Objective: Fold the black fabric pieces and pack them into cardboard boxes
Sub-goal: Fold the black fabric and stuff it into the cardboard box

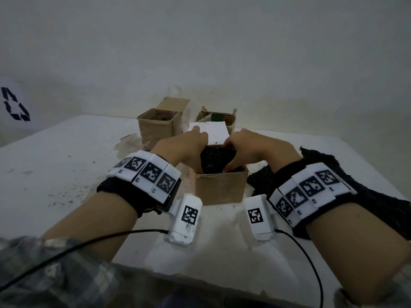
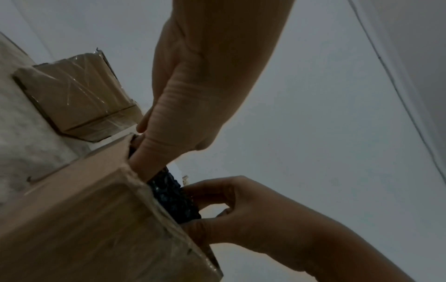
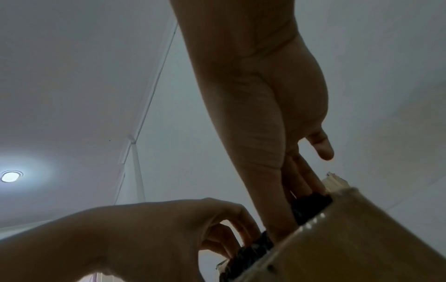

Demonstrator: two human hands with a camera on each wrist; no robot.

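A folded black fabric piece sits partly inside an open cardboard box at the table's middle. My left hand has its fingers pushed down between the fabric and the box wall; its thumb stays outside. From the other side, my right hand presses its fingertips down on the fabric, thumb sticking out free. The fingertips of both hands are hidden inside the box. A second, loose black fabric piece lies on the table under my right wrist.
Two more open cardboard boxes stand behind, near the wall. A white flap or card rises at the far side of the near box. The white table has scuffed patches; its front edge is close to me.
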